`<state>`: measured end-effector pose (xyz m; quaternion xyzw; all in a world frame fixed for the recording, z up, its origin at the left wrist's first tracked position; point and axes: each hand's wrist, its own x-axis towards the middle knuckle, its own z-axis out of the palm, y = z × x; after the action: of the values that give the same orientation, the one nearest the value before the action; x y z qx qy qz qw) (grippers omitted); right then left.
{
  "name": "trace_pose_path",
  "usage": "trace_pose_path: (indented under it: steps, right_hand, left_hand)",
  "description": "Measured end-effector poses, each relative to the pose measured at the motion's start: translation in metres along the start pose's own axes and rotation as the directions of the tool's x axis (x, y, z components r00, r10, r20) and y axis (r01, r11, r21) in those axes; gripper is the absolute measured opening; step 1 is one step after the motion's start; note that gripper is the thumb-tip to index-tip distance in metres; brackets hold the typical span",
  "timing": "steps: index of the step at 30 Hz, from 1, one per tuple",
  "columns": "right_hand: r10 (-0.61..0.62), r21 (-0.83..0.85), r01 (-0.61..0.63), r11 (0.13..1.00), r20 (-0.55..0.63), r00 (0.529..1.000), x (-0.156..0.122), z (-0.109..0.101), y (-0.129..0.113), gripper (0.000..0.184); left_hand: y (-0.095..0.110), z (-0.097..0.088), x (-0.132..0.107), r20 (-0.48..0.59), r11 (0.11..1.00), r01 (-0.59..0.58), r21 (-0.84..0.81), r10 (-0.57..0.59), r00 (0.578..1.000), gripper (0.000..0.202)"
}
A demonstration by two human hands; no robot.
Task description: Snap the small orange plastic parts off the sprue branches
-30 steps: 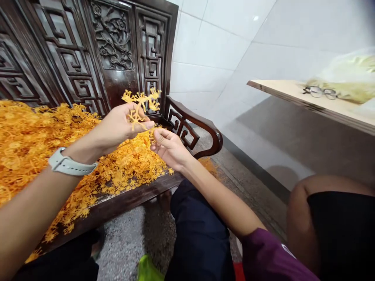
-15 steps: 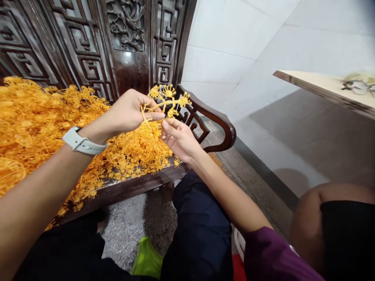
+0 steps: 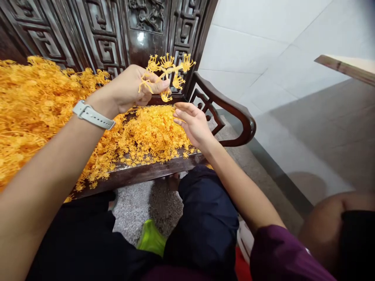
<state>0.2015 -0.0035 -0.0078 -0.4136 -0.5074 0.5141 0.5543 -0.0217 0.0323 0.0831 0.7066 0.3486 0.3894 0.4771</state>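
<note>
Between thumb and fingers, my left hand point(image 3: 140, 84) pinches a yellow plastic flower sprig point(image 3: 172, 72), a branching stem with several small spiky heads at its tips. Below and to the right of the sprig is my right hand point(image 3: 193, 121), its fingers apart and nothing seen in them. Under both hands lies a heap of small yellow plastic flower pieces point(image 3: 161, 132) on the dark wooden bench point(image 3: 140, 174). A larger pile of yellow sprigs point(image 3: 38, 101) covers the bench on the left, partly behind my left arm.
Behind the pile rises the bench's carved, glossy back point(image 3: 143, 39). A curved wooden armrest point(image 3: 249, 128) stands right of my right hand. A board edge point(image 3: 345, 70) juts in at the right. Another person's knee point(image 3: 325, 218) is at lower right. Something bright green point(image 3: 150, 238) lies below.
The right hand has come away from the sprig and its fingers have spread. My left hand has lifted the sprig somewhat higher. The view has shifted a little.
</note>
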Motion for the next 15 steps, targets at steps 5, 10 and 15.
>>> trace_pose_path:
  steps: [5, 10, 15]
  right_hand:
    - [-0.102, -0.16, 0.096, 0.982, -0.03, 0.994, 0.008, 0.001, 0.005, 0.042]
    - [-0.16, 0.0, 0.162, 0.987, 0.153, 0.975, -0.007, 0.017, -0.004, 0.044]
    - [-0.223, 0.061, 0.217, 0.974, 0.142, 0.964, -0.008, 0.021, -0.004, 0.03]
  left_hand:
    - [-0.011, 0.001, 0.001, 0.054, 1.0, -0.007, 0.011, 0.006, 0.999, 0.035]
    - [-0.017, 0.009, 0.004, 0.052, 1.0, 0.024, 0.002, -0.024, 0.998, 0.02]
    - [-0.02, 0.006, 0.008, 0.028, 0.999, -0.018, 0.042, 0.017, 0.999, 0.023]
